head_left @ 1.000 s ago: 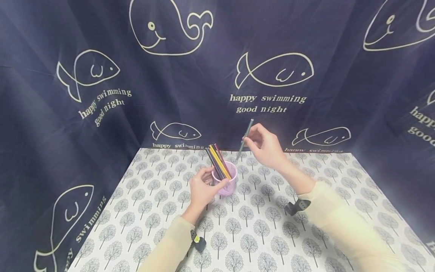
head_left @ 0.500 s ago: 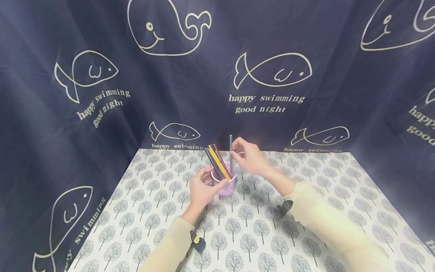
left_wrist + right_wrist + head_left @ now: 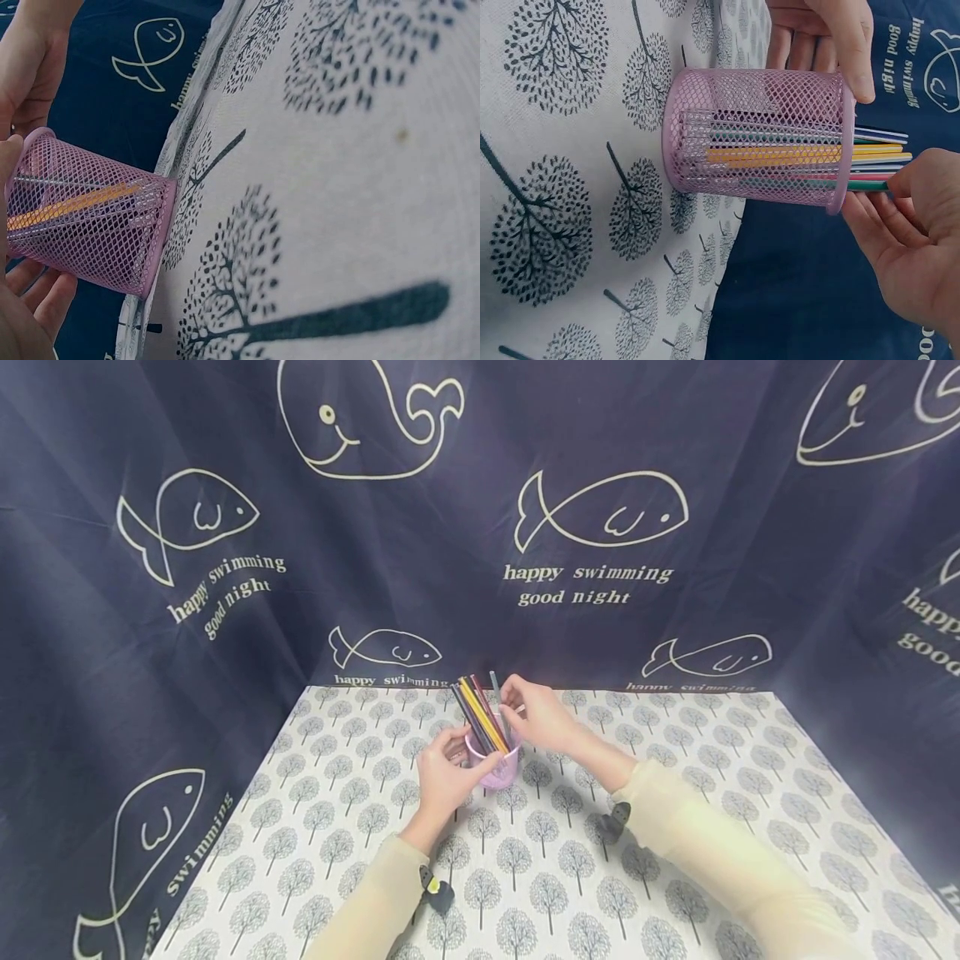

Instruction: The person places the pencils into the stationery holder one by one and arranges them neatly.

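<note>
A pink mesh pen cup (image 3: 498, 775) stands upright on the table, with several coloured pencils (image 3: 476, 714) leaning to the left inside it. My left hand (image 3: 442, 779) holds the cup at its left side, the thumb across the near rim. Over the right side of the rim, my right hand (image 3: 542, 718) pinches a dark green pencil (image 3: 868, 185) between thumb and fingers. That pencil's lower part is inside the cup, showing through the mesh in the right wrist view. Yellow pencils (image 3: 82, 206) show through the mesh in the left wrist view.
A white cloth with grey tree prints (image 3: 540, 902) covers the table. Behind its far edge hangs a dark blue curtain (image 3: 480, 527) with fish and whale drawings, which also runs along both sides.
My right hand has moved left and down, bringing the green pencil from the air right of the cup into it. My left hand keeps its hold on the cup.
</note>
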`<action>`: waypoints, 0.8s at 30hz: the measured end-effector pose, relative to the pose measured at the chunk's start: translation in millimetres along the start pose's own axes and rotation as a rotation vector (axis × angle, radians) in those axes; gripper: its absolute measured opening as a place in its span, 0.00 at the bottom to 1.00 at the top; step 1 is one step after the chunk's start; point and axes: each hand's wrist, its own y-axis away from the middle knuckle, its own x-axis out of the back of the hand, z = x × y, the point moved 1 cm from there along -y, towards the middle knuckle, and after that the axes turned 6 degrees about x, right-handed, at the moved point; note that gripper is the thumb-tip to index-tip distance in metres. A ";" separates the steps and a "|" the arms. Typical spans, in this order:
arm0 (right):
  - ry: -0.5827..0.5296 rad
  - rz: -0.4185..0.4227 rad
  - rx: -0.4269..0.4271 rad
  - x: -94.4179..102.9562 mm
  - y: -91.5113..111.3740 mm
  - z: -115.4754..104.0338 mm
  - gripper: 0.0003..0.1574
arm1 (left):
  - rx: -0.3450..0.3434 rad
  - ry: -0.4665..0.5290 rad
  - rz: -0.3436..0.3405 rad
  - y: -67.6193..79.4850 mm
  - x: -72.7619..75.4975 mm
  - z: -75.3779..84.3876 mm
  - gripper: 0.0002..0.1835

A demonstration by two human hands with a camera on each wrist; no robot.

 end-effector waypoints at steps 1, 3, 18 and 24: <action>0.010 0.002 0.005 -0.7 -0.7 -0.4 0.06 | 0.001 0.000 -0.001 -0.1 0.0 0.1 0.32; 0.025 0.009 0.006 -1.7 -2.1 -2.2 0.06 | 0.003 -0.003 -0.001 -0.3 -0.1 -0.2 0.32; 0.067 0.065 0.002 -2.1 -5.5 -7.5 0.05 | -0.005 -0.015 0.031 1.0 0.3 1.9 0.33; 0.099 0.003 -0.035 -3.1 -7.8 -10.4 0.06 | 0.015 -0.005 0.036 2.0 0.1 2.8 0.34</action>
